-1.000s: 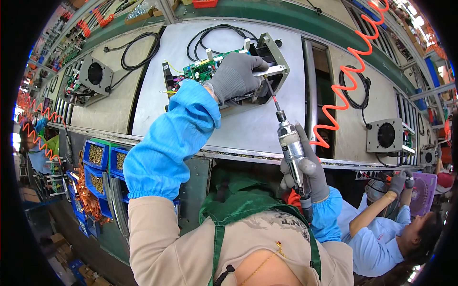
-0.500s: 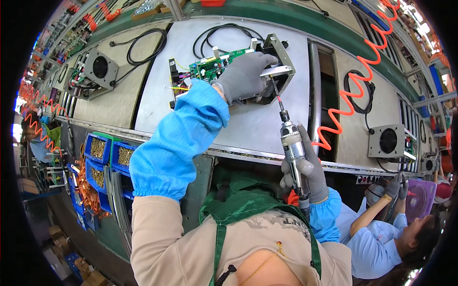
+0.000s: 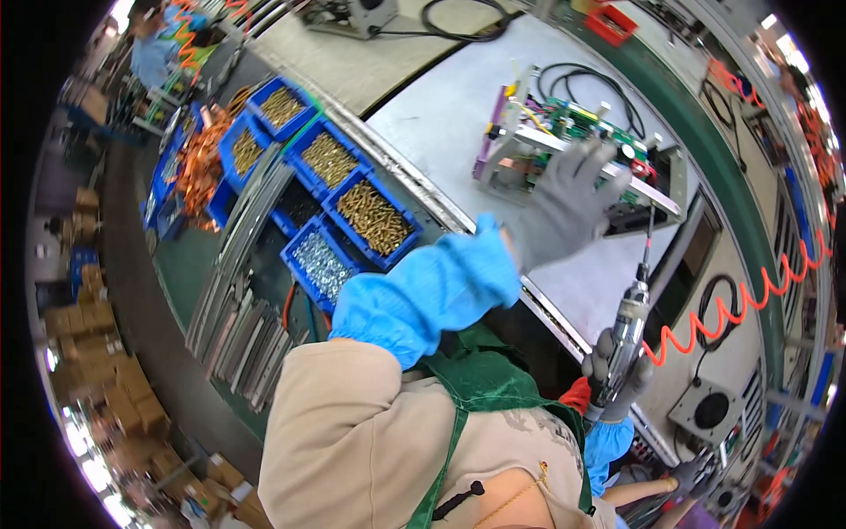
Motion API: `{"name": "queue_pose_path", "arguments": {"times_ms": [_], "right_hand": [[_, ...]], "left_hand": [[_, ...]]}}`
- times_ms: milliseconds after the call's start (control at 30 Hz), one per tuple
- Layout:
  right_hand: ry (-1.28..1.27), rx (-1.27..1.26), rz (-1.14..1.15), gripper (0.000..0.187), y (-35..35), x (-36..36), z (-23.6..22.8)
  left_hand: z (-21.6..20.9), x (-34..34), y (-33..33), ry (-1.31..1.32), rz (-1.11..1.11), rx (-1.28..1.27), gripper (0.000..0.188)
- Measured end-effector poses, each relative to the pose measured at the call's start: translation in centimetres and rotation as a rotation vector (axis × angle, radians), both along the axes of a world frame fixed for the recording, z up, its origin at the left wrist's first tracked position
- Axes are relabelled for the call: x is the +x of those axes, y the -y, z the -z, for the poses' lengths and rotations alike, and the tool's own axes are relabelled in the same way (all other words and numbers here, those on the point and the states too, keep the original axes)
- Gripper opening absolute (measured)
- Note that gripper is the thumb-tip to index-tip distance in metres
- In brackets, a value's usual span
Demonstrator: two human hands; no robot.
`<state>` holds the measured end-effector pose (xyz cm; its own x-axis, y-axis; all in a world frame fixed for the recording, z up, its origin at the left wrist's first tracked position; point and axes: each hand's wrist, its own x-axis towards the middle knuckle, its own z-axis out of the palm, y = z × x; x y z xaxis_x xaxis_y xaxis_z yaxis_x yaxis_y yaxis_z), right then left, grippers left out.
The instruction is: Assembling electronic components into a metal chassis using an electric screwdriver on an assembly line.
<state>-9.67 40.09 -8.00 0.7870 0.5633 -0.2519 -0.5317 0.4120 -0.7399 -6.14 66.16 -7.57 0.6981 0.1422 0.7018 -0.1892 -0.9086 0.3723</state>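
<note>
My right hand (image 3: 617, 375), in a grey glove, is wrapped round a silver pneumatic screwdriver (image 3: 629, 322). Its long bit reaches up to the right end of a light metal strip on an electronic assembly (image 3: 564, 141). That assembly has a green circuit board, metal side plates and a purple part at its left, and it rests on a pale metal work plate (image 3: 449, 110). My left hand (image 3: 564, 207), also gloved in grey, is at the assembly's near side with fingers stretched out and nothing visible in them. It is slightly blurred, and whether it touches the assembly I cannot tell.
Blue bins (image 3: 374, 216) of brass and silvery screws stand left of the bench, beside stacked metal strips (image 3: 238, 300) and copper-coloured parts (image 3: 204, 159). An orange coiled hose (image 3: 740, 309) hangs at right. Another fan unit (image 3: 708, 413) and a co-worker's gloved hands are at lower right.
The view has swung left, bringing the screw bins nearer the middle. My left hand has come off the assembly's right end toward its near side and opened. The screwdriver remains in my right hand.
</note>
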Motion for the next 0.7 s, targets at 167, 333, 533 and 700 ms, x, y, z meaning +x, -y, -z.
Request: {"name": "queue_pose_path", "arguments": {"times_ms": [167, 333, 533, 700], "right_hand": [[-0.105, 0.186, -0.137, 0.089, 1.4, -1.1, 0.9], [-0.180, 0.061, -0.302, 0.075, 0.7, -1.7, 1.9], [-0.107, -0.089, -0.450, 0.080, -0.8, -1.9, 1.2], [-0.140, -0.324, -0.662, 0.112, -3.0, -2.2, -1.6]], "left_hand": [[5.1, -12.0, -6.3, -0.254, -0.431, -0.451, 0.024], [9.4, -19.9, -12.2, -0.638, -1.019, 0.009, 0.015], [10.6, -20.2, -12.7, -0.571, -0.944, -0.068, 0.014], [7.0, -16.7, -7.8, -0.236, -0.426, -0.942, 0.017]]}}
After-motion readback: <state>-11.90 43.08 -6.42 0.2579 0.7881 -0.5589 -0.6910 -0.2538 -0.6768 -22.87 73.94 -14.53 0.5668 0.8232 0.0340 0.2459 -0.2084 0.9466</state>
